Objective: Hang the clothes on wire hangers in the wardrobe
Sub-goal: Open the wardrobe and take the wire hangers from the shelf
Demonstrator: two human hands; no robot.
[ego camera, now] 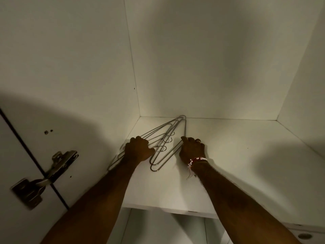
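Several silver wire hangers (164, 136) lie in a loose stack on the white wardrobe shelf (228, 155), near its back left corner. My left hand (138, 149) lies over the left side of the stack with its fingers curled on the wires. My right hand (192, 150), with a red and white bead bracelet at the wrist, pinches the straight bar of one hanger at the stack's right side. No clothes are in view.
White wardrobe walls enclose the shelf at the left (79, 67), back (211, 59) and right (307, 85). A metal door hinge (44, 176) sits on the left panel. Below the shelf's front edge a lower compartment (167, 229) opens.
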